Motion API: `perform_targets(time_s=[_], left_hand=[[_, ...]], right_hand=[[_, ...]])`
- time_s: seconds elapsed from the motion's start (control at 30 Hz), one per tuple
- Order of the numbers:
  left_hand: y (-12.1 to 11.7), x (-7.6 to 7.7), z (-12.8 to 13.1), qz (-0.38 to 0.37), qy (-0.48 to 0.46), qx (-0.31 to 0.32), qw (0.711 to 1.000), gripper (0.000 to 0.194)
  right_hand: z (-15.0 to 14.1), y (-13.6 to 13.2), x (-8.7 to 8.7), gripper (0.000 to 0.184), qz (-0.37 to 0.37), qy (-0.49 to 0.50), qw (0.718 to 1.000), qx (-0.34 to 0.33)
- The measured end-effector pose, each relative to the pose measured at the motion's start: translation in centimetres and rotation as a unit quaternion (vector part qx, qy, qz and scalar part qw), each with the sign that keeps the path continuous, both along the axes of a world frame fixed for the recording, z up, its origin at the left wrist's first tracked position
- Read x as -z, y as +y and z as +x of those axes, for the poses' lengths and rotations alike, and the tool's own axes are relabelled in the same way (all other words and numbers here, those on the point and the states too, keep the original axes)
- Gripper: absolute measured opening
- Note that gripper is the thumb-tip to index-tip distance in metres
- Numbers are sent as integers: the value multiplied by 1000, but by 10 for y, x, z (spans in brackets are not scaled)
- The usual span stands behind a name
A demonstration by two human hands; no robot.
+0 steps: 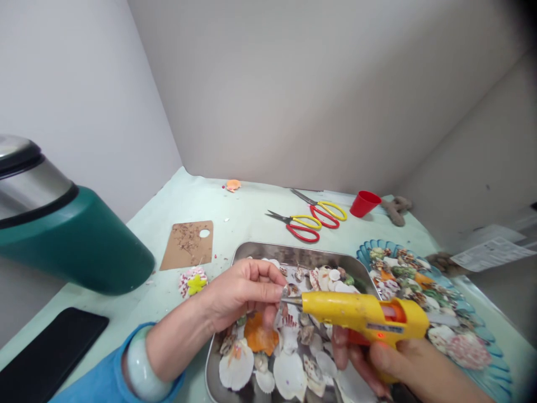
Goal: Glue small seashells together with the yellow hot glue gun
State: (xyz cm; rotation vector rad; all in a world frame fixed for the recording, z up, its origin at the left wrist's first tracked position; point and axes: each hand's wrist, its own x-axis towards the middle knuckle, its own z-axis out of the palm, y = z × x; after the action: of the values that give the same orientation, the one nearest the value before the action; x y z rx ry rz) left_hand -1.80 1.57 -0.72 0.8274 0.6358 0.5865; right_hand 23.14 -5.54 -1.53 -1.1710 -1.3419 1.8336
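My right hand grips a yellow hot glue gun by its handle, and a small red light glows on its side. The gun points left, its metal nozzle at a small pale piece, likely a shell. That piece is pinched between the thumb and fingers of my left hand. Both hands hover over a metal tray of seashells. Below my left hand lie an orange shell and a white scallop shell. Whether the nozzle touches the pinched piece I cannot tell.
Two pairs of scissors and a red cup stand behind the tray. A blue shell-shaped plate of shells is at right. To the left are brown cardboard, a shell cluster, a green bottle and a black phone.
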Motion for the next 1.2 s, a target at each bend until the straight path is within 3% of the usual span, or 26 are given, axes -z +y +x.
perform_targets(time_s=[0.3, 0.57, 1.0, 1.2], left_hand=[[-1, -2, 1, 8, -2, -22, 1000, 19], [0, -1, 4, 34, -15, -93, 995, 16], [-5, -10, 9, 122, 91, -181, 972, 18], [-5, -11, 11, 131, 112, -179, 969, 19]], right_hand=[[5, 4, 2, 55, 60, -27, 998, -6], [4, -4, 3, 46, 85, -122, 987, 57], [-4, -10, -2, 37, 118, -251, 951, 136], [0, -10, 5, 38, 148, -289, 938, 117]])
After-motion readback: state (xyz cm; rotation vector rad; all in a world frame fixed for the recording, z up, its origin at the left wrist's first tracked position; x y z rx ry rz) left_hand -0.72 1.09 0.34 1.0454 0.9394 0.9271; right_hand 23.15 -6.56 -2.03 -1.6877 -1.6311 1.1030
